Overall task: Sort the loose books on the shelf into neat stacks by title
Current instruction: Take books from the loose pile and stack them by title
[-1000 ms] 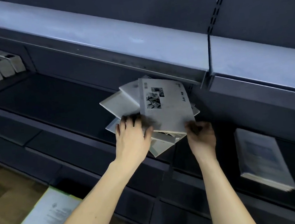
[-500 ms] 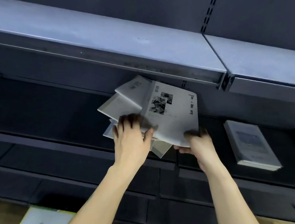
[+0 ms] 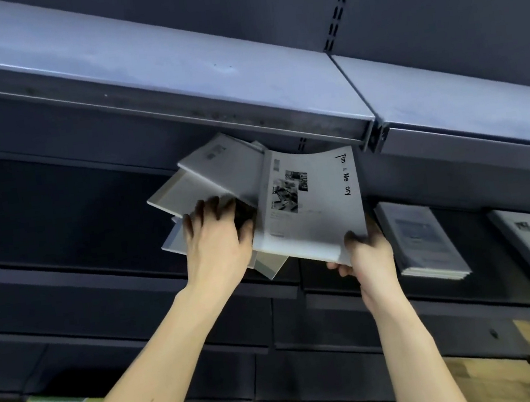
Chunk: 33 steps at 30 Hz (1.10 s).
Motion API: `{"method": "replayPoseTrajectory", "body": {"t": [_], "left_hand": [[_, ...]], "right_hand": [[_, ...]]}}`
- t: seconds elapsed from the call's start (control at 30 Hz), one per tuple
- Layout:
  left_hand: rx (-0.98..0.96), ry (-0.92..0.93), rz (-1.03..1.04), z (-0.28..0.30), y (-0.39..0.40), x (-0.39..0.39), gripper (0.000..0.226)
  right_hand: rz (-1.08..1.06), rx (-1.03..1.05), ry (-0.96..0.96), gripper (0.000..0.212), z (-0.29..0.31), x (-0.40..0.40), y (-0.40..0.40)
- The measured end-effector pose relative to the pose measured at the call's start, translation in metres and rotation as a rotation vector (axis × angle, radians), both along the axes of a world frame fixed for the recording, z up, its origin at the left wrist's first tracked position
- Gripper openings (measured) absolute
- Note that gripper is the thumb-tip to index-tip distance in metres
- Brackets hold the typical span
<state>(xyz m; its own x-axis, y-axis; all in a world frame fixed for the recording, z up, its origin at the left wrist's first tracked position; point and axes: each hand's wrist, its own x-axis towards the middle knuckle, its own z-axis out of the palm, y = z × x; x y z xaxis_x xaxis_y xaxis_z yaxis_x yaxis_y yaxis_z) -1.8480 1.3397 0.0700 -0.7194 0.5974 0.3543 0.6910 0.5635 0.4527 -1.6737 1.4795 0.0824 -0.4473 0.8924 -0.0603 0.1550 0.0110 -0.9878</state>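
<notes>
Top book lifted off the loose pile, right side nearest its stack

Right hand (image 3: 368, 255) pinches the "Time & Memory" book (image 3: 311, 205) by its near corner, long axis running away; left hand (image 3: 216, 240) presses fanned books (image 3: 195, 189) flat on the shelf (image 3: 56, 199); neat stack (image 3: 420, 238) lies just right.

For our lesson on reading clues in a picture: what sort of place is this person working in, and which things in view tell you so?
Probably a bookshop or library display area. Dark metal shelving hangs on slotted uprights, neat stacks of books lie flat along the shelf, and the right hand lifts a top book off a loose pile.
</notes>
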Motion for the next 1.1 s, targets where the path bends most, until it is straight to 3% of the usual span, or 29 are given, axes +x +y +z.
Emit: {"method": "replayPoseTrajectory", "body": {"t": [0.37,0.67,0.93,1.1], "left_hand": [[-0.098,0.058,-0.131,0.010,0.037,0.028,0.043],[-0.212,-0.026,-0.287,0.015,0.087,0.096,0.057],[-0.314,-0.031,-0.396,0.012,0.127,0.163,0.059],[-0.304,0.070,-0.460,0.010,0.155,0.209,0.053]], "right_hand": [[-0.241,-0.065,0.128,0.029,-0.002,0.053,0.022],[-0.350,-0.090,0.146,0.044,-0.002,0.132,0.042],[-0.430,-0.085,0.164,0.045,-0.006,0.208,0.059],[-0.489,-0.099,0.172,0.043,-0.007,0.258,0.070]]}}
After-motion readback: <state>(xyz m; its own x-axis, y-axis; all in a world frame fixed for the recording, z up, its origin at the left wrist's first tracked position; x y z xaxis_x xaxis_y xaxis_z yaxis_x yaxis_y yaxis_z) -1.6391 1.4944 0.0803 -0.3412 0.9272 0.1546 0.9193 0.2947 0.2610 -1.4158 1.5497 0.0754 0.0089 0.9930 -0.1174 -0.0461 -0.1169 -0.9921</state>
